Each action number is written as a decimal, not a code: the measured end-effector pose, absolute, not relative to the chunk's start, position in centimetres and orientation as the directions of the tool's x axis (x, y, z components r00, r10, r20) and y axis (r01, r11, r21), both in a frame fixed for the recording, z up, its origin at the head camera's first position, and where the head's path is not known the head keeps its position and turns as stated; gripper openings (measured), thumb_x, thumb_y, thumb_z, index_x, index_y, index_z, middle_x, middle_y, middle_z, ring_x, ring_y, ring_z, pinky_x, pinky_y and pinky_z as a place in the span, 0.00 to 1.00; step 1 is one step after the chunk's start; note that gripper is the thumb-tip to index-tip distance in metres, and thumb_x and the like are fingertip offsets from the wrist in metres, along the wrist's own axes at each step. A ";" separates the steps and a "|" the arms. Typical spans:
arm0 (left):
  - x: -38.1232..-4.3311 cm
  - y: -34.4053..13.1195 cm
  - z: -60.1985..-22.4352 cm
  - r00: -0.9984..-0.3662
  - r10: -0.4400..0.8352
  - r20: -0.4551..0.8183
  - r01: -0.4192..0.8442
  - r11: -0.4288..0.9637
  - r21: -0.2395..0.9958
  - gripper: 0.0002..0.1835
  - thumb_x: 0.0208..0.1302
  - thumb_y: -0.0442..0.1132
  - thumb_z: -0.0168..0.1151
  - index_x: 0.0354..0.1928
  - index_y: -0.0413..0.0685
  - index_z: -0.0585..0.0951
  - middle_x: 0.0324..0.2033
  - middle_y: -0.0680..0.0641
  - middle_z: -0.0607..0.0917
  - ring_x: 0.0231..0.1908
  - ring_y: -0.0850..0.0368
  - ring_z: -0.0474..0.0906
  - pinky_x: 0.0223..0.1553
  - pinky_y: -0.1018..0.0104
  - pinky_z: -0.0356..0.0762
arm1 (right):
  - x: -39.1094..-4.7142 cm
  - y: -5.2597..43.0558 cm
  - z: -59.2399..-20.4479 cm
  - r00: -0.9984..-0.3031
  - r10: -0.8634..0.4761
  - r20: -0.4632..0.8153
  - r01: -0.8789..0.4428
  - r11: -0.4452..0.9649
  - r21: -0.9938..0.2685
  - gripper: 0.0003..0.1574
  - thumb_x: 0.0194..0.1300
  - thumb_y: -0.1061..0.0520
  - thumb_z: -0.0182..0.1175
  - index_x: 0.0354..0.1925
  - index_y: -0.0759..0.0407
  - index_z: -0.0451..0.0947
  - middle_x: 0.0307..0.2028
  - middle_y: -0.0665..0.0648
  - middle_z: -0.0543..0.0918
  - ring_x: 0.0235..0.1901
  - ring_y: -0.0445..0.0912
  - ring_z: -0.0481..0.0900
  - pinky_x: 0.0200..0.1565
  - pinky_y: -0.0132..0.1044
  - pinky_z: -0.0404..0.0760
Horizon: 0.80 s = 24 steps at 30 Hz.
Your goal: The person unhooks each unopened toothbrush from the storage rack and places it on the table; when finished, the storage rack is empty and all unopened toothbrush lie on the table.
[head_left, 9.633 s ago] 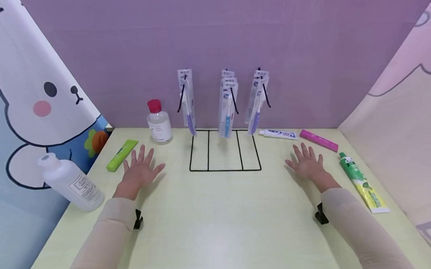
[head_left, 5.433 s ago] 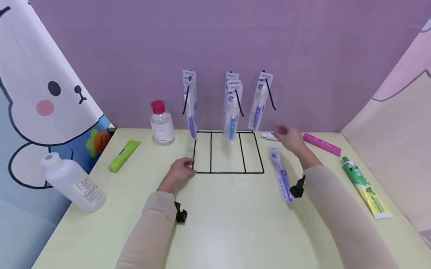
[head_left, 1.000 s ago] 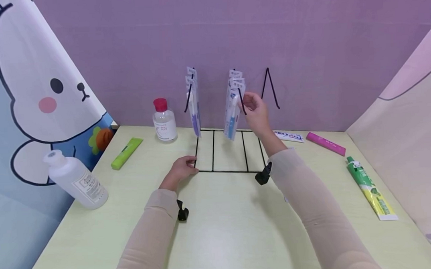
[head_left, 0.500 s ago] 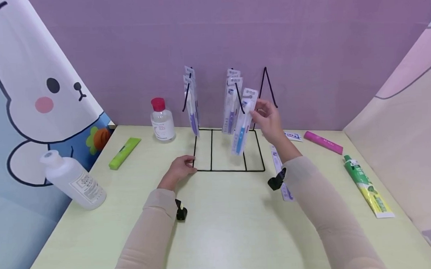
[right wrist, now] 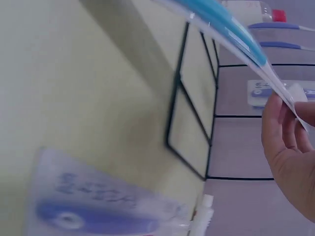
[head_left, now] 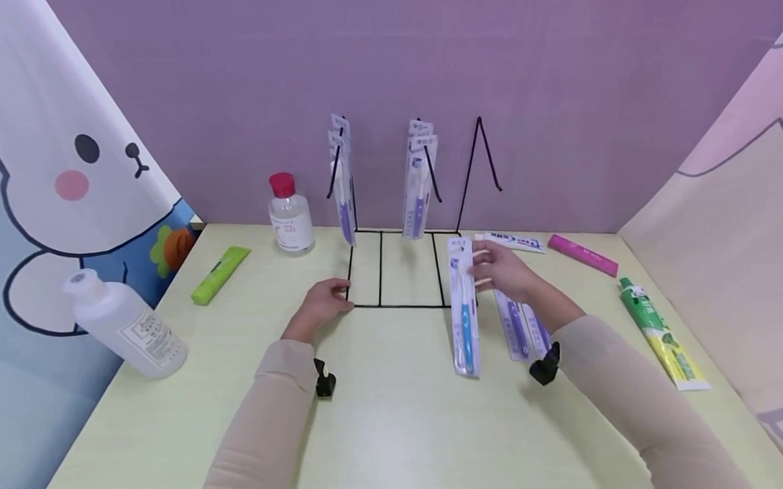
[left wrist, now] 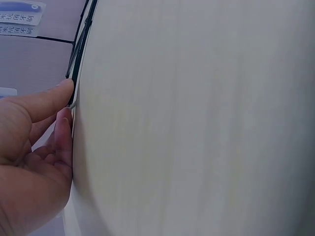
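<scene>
In the head view, my left hand (head_left: pixel 322 306) pinches the front left corner of a black wire display rack (head_left: pixel 407 306); the left wrist view shows thumb and fingertips at that wire. My right hand (head_left: pixel 507 272) grips a packaged blue toothbrush (head_left: pixel 465 321) by the upper part of its pack, over the rack's front right corner. In the right wrist view this blue toothbrush (right wrist: pixel 226 24) crosses the top, tilted. Packaged purple toothbrushes (head_left: pixel 516 326) lie on the table below the right hand, partly covered by it. More hang on the left hook (head_left: pixel 343 195) and the middle hook (head_left: pixel 418 192).
A red-capped clear bottle (head_left: pixel 291 223) and a green tube (head_left: pixel 221 275) stand and lie left of the rack. A white bottle (head_left: pixel 129 325) is further left. To the right lie a white toothpaste tube (head_left: pixel 512 242), a pink box (head_left: pixel 583 255) and a green-yellow toothpaste tube (head_left: pixel 663 335).
Purple toothbrushes went from the right hook to the table. My right hand then took the blue toothbrush off the middle hook and brought it down, forward and right. My left hand keeps the rack corner.
</scene>
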<state>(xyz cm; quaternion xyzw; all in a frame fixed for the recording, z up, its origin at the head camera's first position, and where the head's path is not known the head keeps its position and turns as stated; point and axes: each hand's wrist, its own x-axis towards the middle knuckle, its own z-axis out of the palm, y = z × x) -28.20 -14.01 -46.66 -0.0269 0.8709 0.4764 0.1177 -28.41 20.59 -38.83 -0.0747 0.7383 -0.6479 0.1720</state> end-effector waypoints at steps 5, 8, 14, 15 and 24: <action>-28.2 -14.0 -46.5 -0.969 0.067 -0.237 -0.166 0.534 0.829 0.26 0.54 0.32 0.64 0.57 0.45 0.72 0.50 0.44 0.73 0.46 0.50 0.69 0.50 0.58 0.66 | -26.7 21.9 -41.0 -0.868 -0.414 -0.275 0.222 0.172 -0.960 0.28 0.60 0.72 0.51 0.57 0.68 0.53 0.38 0.63 0.71 0.33 0.52 0.76 0.41 0.52 0.76; -28.2 -14.0 -46.5 -0.967 0.068 -0.244 -0.172 0.533 0.828 0.26 0.54 0.32 0.64 0.57 0.46 0.72 0.51 0.45 0.73 0.47 0.50 0.69 0.50 0.58 0.66 | -25.7 22.4 -42.2 -0.834 -0.427 -0.350 0.301 0.180 -0.936 0.29 0.60 0.72 0.51 0.56 0.69 0.51 0.36 0.63 0.73 0.32 0.52 0.77 0.42 0.51 0.76; -28.3 -14.1 -46.5 -0.970 0.063 -0.236 -0.168 0.529 0.832 0.26 0.54 0.32 0.63 0.57 0.46 0.72 0.50 0.45 0.73 0.47 0.50 0.69 0.50 0.58 0.65 | -24.2 22.5 -43.9 -0.783 -0.439 -0.441 0.394 0.198 -0.898 0.28 0.58 0.73 0.53 0.54 0.71 0.52 0.34 0.65 0.77 0.29 0.53 0.79 0.40 0.48 0.77; -28.3 -14.0 -46.5 -0.970 0.063 -0.236 -0.169 0.527 0.833 0.26 0.54 0.32 0.64 0.57 0.46 0.72 0.50 0.45 0.73 0.47 0.50 0.69 0.50 0.58 0.65 | -24.0 22.4 -44.1 -0.776 -0.435 -0.456 0.406 0.209 -0.890 0.28 0.58 0.73 0.53 0.53 0.72 0.53 0.34 0.66 0.78 0.29 0.53 0.79 0.39 0.48 0.77; -28.2 -14.0 -46.6 -0.971 0.075 -0.229 -0.155 0.535 0.830 0.26 0.54 0.31 0.63 0.57 0.44 0.72 0.50 0.44 0.73 0.46 0.50 0.69 0.50 0.58 0.66 | -22.8 22.0 -44.6 -0.774 -0.323 -0.545 0.460 0.305 -0.834 0.29 0.55 0.73 0.56 0.53 0.72 0.57 0.34 0.67 0.78 0.29 0.53 0.79 0.36 0.46 0.79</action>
